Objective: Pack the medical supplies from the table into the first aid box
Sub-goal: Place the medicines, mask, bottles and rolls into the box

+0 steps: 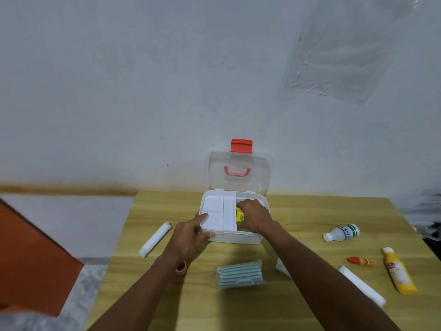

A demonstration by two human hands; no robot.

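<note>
head view: the right hand (254,215) is down inside the first aid box (235,237), fingers closed around a yellow packet (239,214), seemingly lowering it in beside the white tray (218,212). the left hand (192,236) lies open against the box's near corner, steadying it. next comes letting go, then reaching right of that hand for the white bottle (341,232) or yellow tube (399,271).

Plain, sparsely furnished room, probably a home, bare grey-white painted wall (143,80) with a clear plastic sheet (338,56) stuck on it, light wood-grain surface (298,223), grey speckled floor (71,218)
</note>
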